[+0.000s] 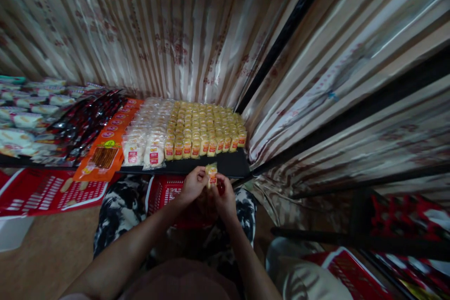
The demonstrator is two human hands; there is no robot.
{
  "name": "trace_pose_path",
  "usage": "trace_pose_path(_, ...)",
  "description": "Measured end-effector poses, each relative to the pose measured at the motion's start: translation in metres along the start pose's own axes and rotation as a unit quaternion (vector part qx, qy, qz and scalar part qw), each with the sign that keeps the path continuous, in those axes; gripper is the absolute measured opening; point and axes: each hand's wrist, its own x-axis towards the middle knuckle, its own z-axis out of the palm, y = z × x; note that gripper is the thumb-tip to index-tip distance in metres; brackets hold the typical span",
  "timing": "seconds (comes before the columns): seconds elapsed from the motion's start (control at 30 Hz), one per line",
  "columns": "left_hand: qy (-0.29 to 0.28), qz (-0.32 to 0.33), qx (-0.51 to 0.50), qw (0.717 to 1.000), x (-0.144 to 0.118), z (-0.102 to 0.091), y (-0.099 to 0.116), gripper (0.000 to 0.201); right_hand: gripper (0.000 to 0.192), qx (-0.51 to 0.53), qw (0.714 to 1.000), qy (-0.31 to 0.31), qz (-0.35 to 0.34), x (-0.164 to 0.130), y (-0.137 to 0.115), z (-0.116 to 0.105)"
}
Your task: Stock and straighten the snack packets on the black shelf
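Note:
Between my two hands, just off the shelf's front edge, is a small yellow snack packet [211,174] with a red and white label. My left hand [194,183] pinches its left side, and the fingers of my right hand [224,193] grip its right side. Behind it, on the black shelf [197,165], stand tight rows of matching yellow packets [204,126]. Left of those are rows of clear packets with white, round contents [153,147]. Below my hands a red basket [165,192] sits between my knees, its contents hard to make out.
Further left lie an orange snack bag [101,157], dark shiny packets [86,122] and white packets [26,119]. Another red basket [45,197] is under the shelf. Black poles [284,33] and a striped curtain [168,23] rise behind. At lower right are red goods [415,215].

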Motion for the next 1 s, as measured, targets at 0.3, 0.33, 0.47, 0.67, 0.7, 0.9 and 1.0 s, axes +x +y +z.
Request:
trace_pose_path(0.3, 0.042, 0.066, 0.090, 0.993, 0.006, 0.031, 0.026, 0.017, 0.041, -0.137, 0.988, 0.072, 0.007, 0.012, -0.004, -0.018)
trace_pose_path(0.33, 0.038, 0.069, 0.086, 0.993, 0.006, 0.032, 0.027, 0.017, 0.040, -0.132, 0.988, 0.076, 0.015, 0.013, -0.004, -0.019)
trace_pose_path(0.47, 0.007, 0.071, 0.016, 0.997, 0.008, 0.036, 0.033, 0.028, 0.039, -0.105, 0.989, 0.099, 0.028, 0.023, -0.004, -0.024)
trace_pose_path(0.67, -0.082, 0.045, -0.111, 0.989, 0.021, 0.053, 0.043, 0.033, 0.043, -0.096, 0.980, 0.170, 0.026, 0.058, 0.006, -0.039)
trace_pose_path(0.7, -0.091, 0.037, -0.121, 0.988, 0.025, 0.057, 0.044, 0.034, 0.044, -0.104, 0.978, 0.181, 0.029, 0.066, 0.009, -0.041)
trace_pose_path(0.9, -0.104, -0.013, -0.085, 0.991, 0.055, 0.081, 0.050, 0.040, 0.043, -0.178, 0.959, 0.216, 0.047, 0.103, 0.028, -0.045)
trace_pose_path(1.0, -0.113, -0.027, -0.077, 0.990, 0.068, 0.090, 0.052, 0.038, 0.040, -0.212, 0.952, 0.215, 0.050, 0.114, 0.035, -0.041)
